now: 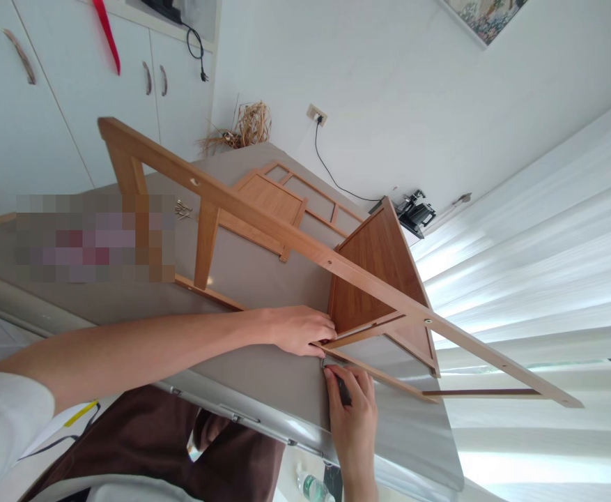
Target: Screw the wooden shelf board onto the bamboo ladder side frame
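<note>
A grey table [263,279] fills the middle of the tilted view, and on it stands a partly built wooden shelf frame [305,244]: one long rail runs from upper left down to the far right, with short posts dropping from it to the tabletop. A brown triangular shelf panel [375,272] is set into the frame right of centre, its near edge resting on thin cross slats. A second ladder-like wooden side frame [284,199] lies flat on the table farther back.

The left hand [299,329] comes in along a bare forearm from the left and lies over the near corner of the panel, fingers curled down onto the frame's slat, steadying it. Just below, the right hand [351,408] rises from the near edge of the table, pinched around a small dark tool [343,390] (most likely a hex key, though too hidden to be sure) whose tip meets the slat at the joint beside the left hand.

Small metal fittings [182,208] lie loose on the table at far left.
</note>
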Available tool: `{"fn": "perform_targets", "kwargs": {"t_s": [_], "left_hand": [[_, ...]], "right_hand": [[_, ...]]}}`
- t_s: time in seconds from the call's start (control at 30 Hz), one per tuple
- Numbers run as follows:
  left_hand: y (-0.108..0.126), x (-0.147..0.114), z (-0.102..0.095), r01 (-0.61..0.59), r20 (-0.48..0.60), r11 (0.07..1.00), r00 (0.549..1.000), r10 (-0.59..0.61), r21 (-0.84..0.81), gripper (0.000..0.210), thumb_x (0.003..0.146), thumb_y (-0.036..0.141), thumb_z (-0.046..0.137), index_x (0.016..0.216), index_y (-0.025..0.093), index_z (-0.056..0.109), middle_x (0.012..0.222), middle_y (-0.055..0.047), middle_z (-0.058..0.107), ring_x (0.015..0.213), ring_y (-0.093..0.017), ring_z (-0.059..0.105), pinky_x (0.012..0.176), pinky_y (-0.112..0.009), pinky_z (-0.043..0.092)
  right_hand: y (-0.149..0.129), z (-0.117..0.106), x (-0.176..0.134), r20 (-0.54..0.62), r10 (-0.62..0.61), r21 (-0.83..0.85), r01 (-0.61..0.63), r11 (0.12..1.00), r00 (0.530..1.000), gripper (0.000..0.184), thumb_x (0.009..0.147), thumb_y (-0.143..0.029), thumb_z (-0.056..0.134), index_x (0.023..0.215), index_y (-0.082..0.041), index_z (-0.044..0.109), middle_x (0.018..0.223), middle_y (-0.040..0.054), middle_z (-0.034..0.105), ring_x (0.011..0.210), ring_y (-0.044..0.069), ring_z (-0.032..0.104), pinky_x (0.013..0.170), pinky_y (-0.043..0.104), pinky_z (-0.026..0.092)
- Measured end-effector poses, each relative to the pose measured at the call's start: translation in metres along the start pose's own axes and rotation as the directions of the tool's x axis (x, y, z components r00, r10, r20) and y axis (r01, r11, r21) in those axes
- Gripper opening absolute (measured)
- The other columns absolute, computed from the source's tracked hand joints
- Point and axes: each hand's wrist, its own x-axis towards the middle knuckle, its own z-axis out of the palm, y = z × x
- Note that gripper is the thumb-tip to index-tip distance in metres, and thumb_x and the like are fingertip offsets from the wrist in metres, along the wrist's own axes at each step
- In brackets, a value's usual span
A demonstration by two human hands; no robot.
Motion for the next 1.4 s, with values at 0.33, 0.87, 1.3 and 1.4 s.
{"fn": "perform_targets", "kwargs": {"t_s": [0.33, 0.87, 1.3, 1.4], "left_hand": [[-0.002, 0.0, 0.003, -0.02, -0.023, 1.0, 1.0, 0.02, 0.0, 0.017, 0.09, 0.03, 0.07, 0.095, 0.015, 0.066, 0.095, -0.008, 0.072, 0.097, -0.022, 0.066, 0.078, -0.031, 0.05], [0.001, 0.001, -0.001, 0.02, 0.016, 1.0, 1.0, -0.02, -0.007, 0.014, 0.09, 0.03, 0.07, 0.092, 0.017, 0.065, 0.094, -0.007, 0.071, 0.097, -0.022, 0.066, 0.079, -0.029, 0.05], [0.001, 0.0, -0.001, -0.001, -0.028, 1.0, 1.0, 0.0, -0.02, 0.012, 0.087, 0.026, 0.072, 0.088, 0.017, 0.064, 0.091, -0.006, 0.071, 0.093, -0.021, 0.066, 0.074, -0.03, 0.05], [0.0, 0.0, 0.0, 0.001, -0.03, 1.0, 1.0, -0.002, -0.021, 0.012, 0.087, 0.027, 0.073, 0.087, 0.018, 0.064, 0.089, -0.006, 0.071, 0.092, -0.021, 0.066, 0.073, -0.03, 0.05]], "right_hand": [[0.002, -0.002, 0.004, 0.044, -0.054, 0.075, 0.051, 0.996, 0.998, 0.015, 0.1, -0.026, 0.056, 0.093, -0.024, 0.069, 0.098, 0.0058, 0.065, 0.096, 0.022, 0.058, 0.085, 0.035, 0.048], [-0.004, -0.009, -0.004, 0.042, 0.013, 0.038, -0.014, 0.999, 0.999, 0.014, 0.1, -0.03, 0.053, 0.092, -0.023, 0.062, 0.085, 0.0028, 0.06, 0.075, 0.017, 0.059, 0.069, 0.028, 0.049], [-0.012, -0.003, 0.006, 0.128, -0.083, 0.006, 0.083, 0.997, 0.988, 0.015, 0.103, -0.025, 0.045, 0.098, -0.024, 0.059, 0.092, 0.005, 0.06, 0.084, 0.021, 0.056, 0.074, 0.035, 0.048], [-0.011, -0.002, 0.006, 0.12, -0.082, -0.022, 0.086, 0.996, 0.989, 0.014, 0.102, -0.025, 0.046, 0.098, -0.024, 0.059, 0.09, 0.0043, 0.06, 0.083, 0.021, 0.055, 0.073, 0.034, 0.047]]}}
